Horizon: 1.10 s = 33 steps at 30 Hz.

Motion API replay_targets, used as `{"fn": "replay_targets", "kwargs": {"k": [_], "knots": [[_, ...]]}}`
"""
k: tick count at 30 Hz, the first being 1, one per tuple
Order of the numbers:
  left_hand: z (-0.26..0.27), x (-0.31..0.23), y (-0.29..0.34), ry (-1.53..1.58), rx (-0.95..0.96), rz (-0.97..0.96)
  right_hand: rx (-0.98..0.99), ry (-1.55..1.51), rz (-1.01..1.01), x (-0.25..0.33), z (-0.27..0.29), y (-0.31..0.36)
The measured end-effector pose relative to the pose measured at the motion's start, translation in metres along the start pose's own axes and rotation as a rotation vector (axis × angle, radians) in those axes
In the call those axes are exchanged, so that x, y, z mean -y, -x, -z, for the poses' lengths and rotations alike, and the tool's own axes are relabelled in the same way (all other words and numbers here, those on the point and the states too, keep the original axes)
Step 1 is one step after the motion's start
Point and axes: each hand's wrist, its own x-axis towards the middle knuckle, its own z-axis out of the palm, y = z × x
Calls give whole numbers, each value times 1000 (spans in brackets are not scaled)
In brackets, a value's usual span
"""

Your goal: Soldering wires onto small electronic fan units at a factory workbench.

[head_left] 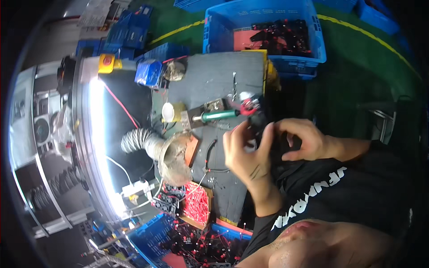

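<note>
My left hand (249, 154) is closed, its thumb and fingers pinching a black part (258, 121) beyond the near edge of the bench mat. A loop of red wire (249, 106) shows at the part's far end. My right hand (306, 138) curls around the part's other side, fingers bent toward it; dark shadow and dark clothing blur what lies between its thumb and forefinger. Just left of the part lies a green-handled soldering iron (219, 115) beside its metal stand. Black-handled cutters (210, 158), spread apart, rest on the mat near my left hand.
A grey fume hose (143, 142) ends in a wide hood (175, 163) over the bench. A cardboard box (196, 204) holds red wire pieces. Blue crates (263, 58) with black parts stand beyond and at the bottom (152, 236). A bright lamp (100, 147) runs along the left.
</note>
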Motion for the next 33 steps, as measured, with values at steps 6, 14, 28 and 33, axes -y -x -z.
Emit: {"fn": "replay_targets", "kwargs": {"k": [6, 14, 28, 33], "knots": [[-99, -31, -28, 163, 233, -155, -316, -268, -309, -40, 61, 8], [-123, 37, 0, 264, 400, -326, -441, -10, -562, -161, 197, -71], [29, 169, 212, -277, 106, 789, -358, 928, -1273, -425, 266, -150], [34, 155, 194, -234, 85, 576, -330, 1169, -587, -395, 267, -167]]}}
